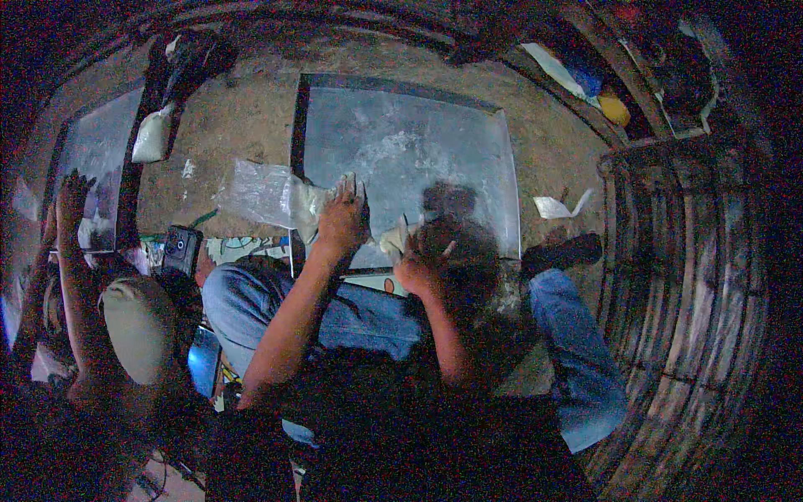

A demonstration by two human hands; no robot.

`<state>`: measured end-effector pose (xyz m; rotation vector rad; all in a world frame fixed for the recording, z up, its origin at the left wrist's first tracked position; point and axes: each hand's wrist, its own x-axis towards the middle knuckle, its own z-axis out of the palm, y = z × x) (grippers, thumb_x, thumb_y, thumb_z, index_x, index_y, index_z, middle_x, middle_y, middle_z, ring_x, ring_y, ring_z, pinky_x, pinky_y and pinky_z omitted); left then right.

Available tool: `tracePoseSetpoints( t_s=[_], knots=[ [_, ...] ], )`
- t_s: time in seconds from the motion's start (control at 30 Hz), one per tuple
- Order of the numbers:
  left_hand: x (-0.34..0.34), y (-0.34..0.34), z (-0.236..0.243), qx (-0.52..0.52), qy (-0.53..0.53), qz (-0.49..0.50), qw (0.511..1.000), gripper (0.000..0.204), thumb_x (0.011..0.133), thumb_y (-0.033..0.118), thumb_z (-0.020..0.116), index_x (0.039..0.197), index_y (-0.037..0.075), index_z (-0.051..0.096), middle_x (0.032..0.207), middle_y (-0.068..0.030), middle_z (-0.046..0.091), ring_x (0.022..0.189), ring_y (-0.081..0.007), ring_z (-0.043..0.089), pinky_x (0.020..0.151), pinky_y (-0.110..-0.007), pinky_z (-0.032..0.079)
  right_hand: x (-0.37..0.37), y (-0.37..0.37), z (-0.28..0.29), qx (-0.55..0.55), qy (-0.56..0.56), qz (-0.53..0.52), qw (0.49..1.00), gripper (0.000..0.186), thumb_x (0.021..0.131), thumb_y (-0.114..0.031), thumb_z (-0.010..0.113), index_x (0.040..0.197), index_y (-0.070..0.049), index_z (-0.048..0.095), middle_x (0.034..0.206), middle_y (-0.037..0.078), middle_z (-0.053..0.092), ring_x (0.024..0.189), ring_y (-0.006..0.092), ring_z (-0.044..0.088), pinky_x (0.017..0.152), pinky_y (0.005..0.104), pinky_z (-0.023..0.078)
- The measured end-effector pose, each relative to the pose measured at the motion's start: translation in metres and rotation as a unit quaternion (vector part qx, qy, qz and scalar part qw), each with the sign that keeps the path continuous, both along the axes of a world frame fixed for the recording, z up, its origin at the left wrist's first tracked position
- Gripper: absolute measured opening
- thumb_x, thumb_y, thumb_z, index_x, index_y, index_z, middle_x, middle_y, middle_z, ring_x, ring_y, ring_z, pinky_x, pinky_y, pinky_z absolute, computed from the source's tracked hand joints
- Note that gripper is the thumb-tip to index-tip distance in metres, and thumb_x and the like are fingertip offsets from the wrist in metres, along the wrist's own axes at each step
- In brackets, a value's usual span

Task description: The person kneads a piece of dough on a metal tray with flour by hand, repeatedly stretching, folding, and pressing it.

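Note:
A dark grey board (401, 159) with smeared white powder lies on the ground in front of me. My left hand (343, 216) rests near its left edge, fingers stretched out flat, partly over a pale, crumpled mass (311, 203). A clear plastic bag (261, 192) reaches from this mass out over the board's left edge. My right hand (418, 266) is by the near edge, curled at a whitish lump (390, 241), with one finger pointing away. A thin pointed piece stands up beside the lump; its kind is too blurred to tell. My shadow darkens the board's right part.
To my left, a co-worker's hand (75, 194) is over a second board (109, 142). A white filled bag (151, 138) and a dark phone (181, 249) lie between us. A white scrap (562, 206) sits right of my board, near a slatted bamboo surface (669, 276).

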<state>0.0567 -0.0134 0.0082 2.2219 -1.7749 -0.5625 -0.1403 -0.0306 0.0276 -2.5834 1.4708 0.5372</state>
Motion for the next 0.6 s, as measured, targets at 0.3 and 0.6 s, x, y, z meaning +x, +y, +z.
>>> tracePoseSetpoints(
  t_s=[0.3,0.6],
  knots=[
    [0.004,0.011,-0.017,-0.028,-0.087,0.024,0.995,0.086,0.077,0.031,0.072,0.144,-0.004,0.031,0.153,-0.0254,0.025,0.142,-0.0375,0.028,0.115,-0.046,0.026,0.102,-0.076,-0.003,-0.172,-0.241,-0.004,0.955,0.066,0.096,-0.049,0.044,0.151,-0.015,0.027,0.158,0.021,0.012,0.145,0.0439,0.011,0.108,0.072,0.008],
    [-0.003,0.006,0.003,0.0,-0.059,0.002,0.998,0.07,0.084,0.028,0.063,0.14,-0.004,0.036,0.153,-0.0262,0.024,0.139,-0.0373,0.031,0.113,-0.047,0.029,0.148,-0.197,-0.051,-0.186,-0.262,-0.029,0.947,0.053,0.098,-0.044,0.042,0.138,-0.01,0.05,0.157,0.016,0.021,0.145,0.0369,0.017,0.114,0.0619,0.01]
  ],
)
